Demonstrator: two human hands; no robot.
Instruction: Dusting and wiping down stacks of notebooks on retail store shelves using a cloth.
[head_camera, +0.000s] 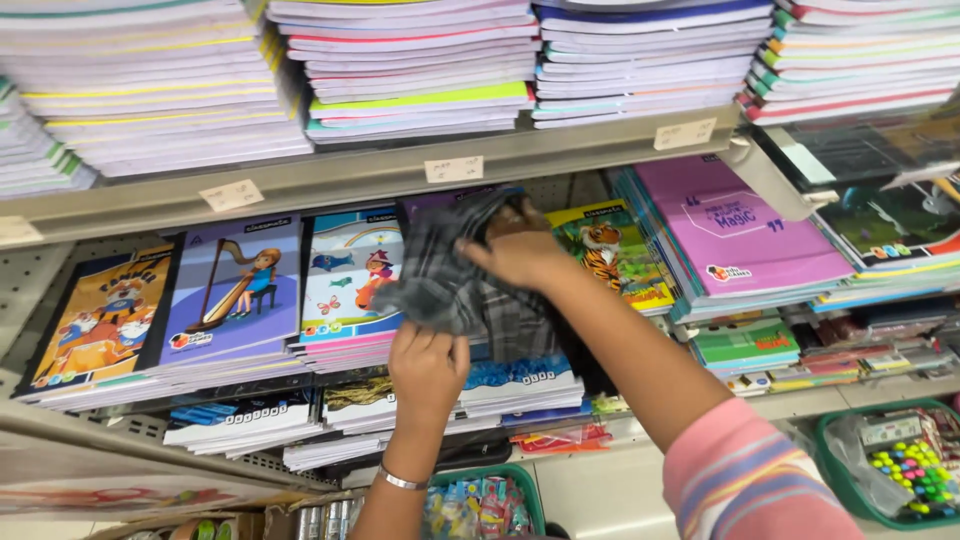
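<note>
A dark grey checked cloth (455, 280) is spread over a stack of notebooks in the middle of the shelf. My left hand (428, 365), with a metal bangle at the wrist, grips the cloth's lower edge. My right hand (518, 255) presses the cloth's upper part against the notebook stack; its arm comes in from the lower right in a pink striped sleeve (745, 480). Beside the cloth lie a notebook with a mermaid cover (345, 275) on the left and a tiger-cover notebook (610, 255) on the right.
Stacks of notebooks (420, 60) fill the upper shelf. Slanted stacks include a harp-cover notebook (235, 290) and a purple notebook (735, 225). Lower down, more stacks (250, 425), a green basket (905, 460) of small colourful items at right, another green basket (485, 500) below.
</note>
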